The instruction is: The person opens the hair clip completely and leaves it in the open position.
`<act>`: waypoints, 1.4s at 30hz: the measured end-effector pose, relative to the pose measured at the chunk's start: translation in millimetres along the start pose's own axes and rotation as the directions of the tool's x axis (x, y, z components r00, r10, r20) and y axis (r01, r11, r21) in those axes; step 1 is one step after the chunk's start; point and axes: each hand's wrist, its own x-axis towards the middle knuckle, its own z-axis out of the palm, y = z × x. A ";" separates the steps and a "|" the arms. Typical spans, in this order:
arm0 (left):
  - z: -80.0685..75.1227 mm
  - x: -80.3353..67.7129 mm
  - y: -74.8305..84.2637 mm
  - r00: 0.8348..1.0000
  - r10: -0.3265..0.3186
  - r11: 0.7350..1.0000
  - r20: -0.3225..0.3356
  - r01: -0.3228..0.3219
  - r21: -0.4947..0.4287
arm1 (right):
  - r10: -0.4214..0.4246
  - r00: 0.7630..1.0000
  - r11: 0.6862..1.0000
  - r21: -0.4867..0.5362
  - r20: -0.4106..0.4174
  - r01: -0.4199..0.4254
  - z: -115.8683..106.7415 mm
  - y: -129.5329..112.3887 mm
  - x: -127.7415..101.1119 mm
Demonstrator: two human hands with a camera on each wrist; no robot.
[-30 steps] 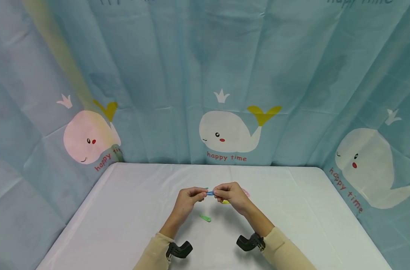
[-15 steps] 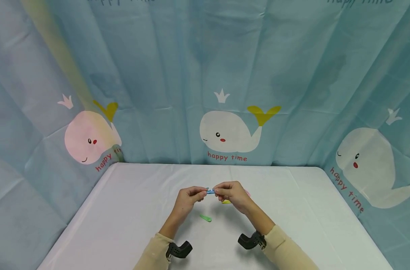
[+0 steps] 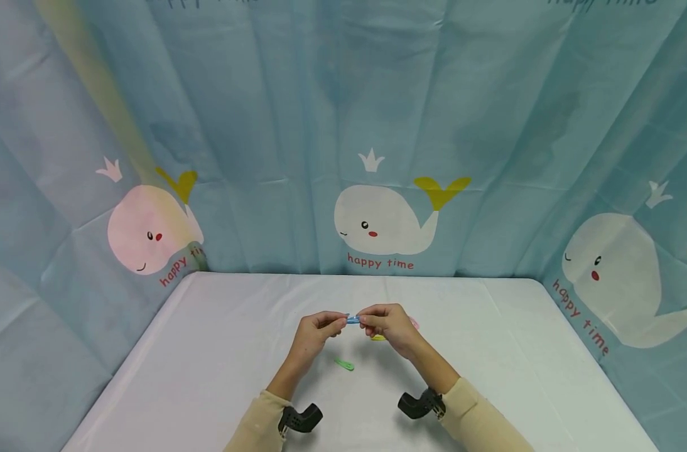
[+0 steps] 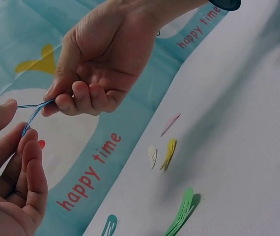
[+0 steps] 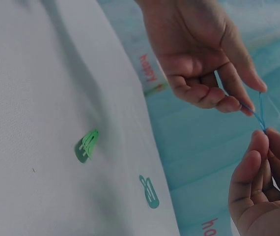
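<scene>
A blue snap hair clip is held in the air between both hands, above the table. My left hand holds one end; in the right wrist view its thumb and finger sit on two separate strips of the clip, which stand apart in a V. At the joined end, my right hand pinches the clip between thumb and forefinger. Below the hands lies a green hair clip. A yellow clip and a pink clip are partly hidden behind the right hand.
A teal clip and a whitish clip also lie on the white-covered table. Behind the table hangs a blue curtain printed with whales. Black wrist cameras sit on both forearms.
Both hands have lifted very slightly with the blue clip, and more of it shows between the fingers, its strips spread. The clips on the table lie where they were.
</scene>
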 end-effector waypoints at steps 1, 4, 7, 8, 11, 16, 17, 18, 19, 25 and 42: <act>-0.1 0.1 0.4 1.000 0.001 1.000 -0.001 -0.001 -0.003 | 0.002 1.000 1.000 0.004 0.000 -0.002 0.1 -0.4 0.1; -1.5 0.4 1.2 1.000 0.004 1.000 0.003 -0.003 -0.014 | 0.015 1.000 1.000 0.022 -0.008 -0.015 0.4 -2.2 0.4; -2.5 1.8 0.1 1.000 0.000 1.000 0.004 0.001 -0.024 | 0.022 1.000 0.999 0.040 -0.008 -0.021 0.8 -4.0 0.4; -2.7 2.5 -0.6 1.000 -0.002 1.000 0.003 0.002 -0.026 | 0.023 1.000 0.999 0.045 -0.009 -0.023 0.9 -4.5 0.4; -3.1 3.8 -1.8 1.000 -0.002 1.000 -0.004 0.002 -0.023 | 0.024 1.000 0.998 0.054 -0.006 -0.024 1.0 -5.6 0.0; -4.1 3.8 -2.2 1.000 -0.003 1.000 -0.001 0.003 -0.029 | 0.038 0.999 0.997 0.069 -0.009 -0.038 1.0 -5.9 -0.6; -4.3 3.4 -2.2 1.000 -0.007 0.999 0.001 0.007 -0.036 | 0.042 0.999 0.997 0.072 -0.010 -0.041 1.2 -5.8 -0.7; -4.5 3.1 -2.4 1.000 -0.006 0.999 0.003 0.007 -0.038 | 0.045 0.999 0.996 0.073 -0.010 -0.044 1.4 -5.7 -0.8; -4.7 2.8 -2.7 1.000 -0.002 0.999 0.004 0.002 -0.036 | 0.047 0.999 0.996 0.075 -0.009 -0.047 1.6 -5.7 -1.1; -5.1 1.3 -4.2 1.000 0.011 1.000 -0.003 -0.011 -0.022 | 0.050 0.999 0.995 0.082 0.000 -0.050 2.6 -6.0 -2.6; -6.3 0.6 -5.2 1.000 -0.015 0.999 -0.004 0.015 -0.044 | 0.069 0.997 0.991 0.115 0.022 -0.072 2.7 -0.6 -1.1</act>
